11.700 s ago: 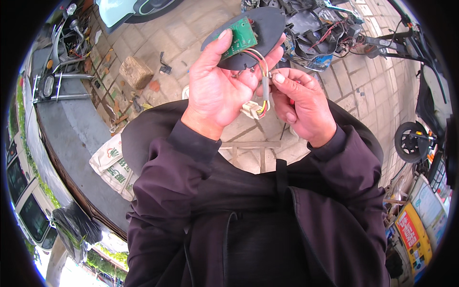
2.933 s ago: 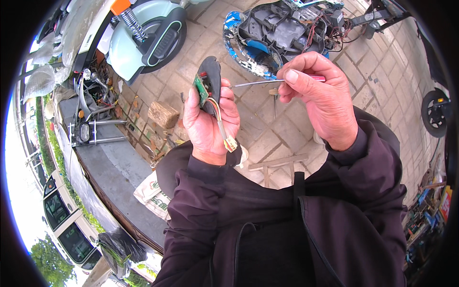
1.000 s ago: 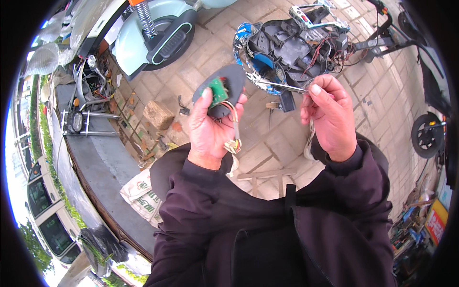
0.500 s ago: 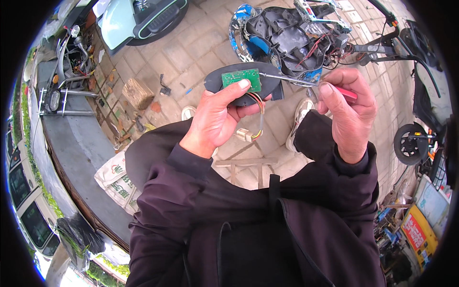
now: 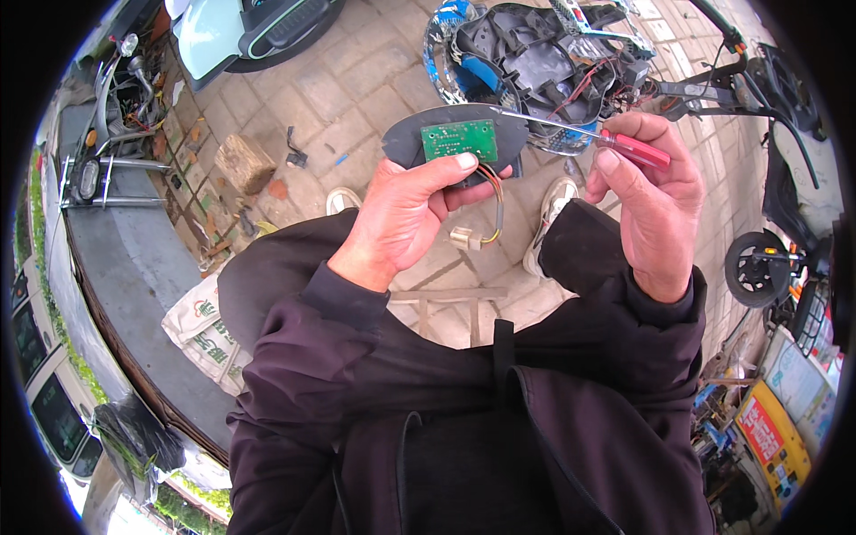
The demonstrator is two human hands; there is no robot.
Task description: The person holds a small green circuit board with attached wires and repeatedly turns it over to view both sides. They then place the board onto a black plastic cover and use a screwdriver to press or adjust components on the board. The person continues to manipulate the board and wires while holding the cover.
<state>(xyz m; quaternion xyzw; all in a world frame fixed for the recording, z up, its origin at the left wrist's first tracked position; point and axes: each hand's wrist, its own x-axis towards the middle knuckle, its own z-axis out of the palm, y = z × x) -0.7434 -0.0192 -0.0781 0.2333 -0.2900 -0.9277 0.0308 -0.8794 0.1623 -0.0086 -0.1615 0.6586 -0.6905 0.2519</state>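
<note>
My left hand point(image 5: 392, 214) grips a black oval plastic cover point(image 5: 406, 140), its thumb pressing on the lower edge of a green circuit board point(image 5: 455, 138) that lies against the cover. Several coloured wires point(image 5: 497, 192) hang below the board and end in a whitish plug point(image 5: 464, 238). Between the thumb and fingers of my right hand point(image 5: 655, 205) is a screwdriver point(image 5: 635, 149) with a red handle. Its metal shaft points left, and the tip appears over the cover's upper edge, just above the board's upper right corner. Whether it touches cannot be told.
Beyond my hands lies a blue-and-black scooter body point(image 5: 526, 62) with loose wires. A wooden block point(image 5: 245, 164) rests on the paving at left, near a grey bench-like surface point(image 5: 134, 259). A pale green scooter part point(image 5: 209, 36) stands at far left, a wheel point(image 5: 758, 267) at right.
The screwdriver tip has shifted from beside the board's upper right corner up to the cover's top edge. More of the red handle shows. The cover has turned slightly in my left hand.
</note>
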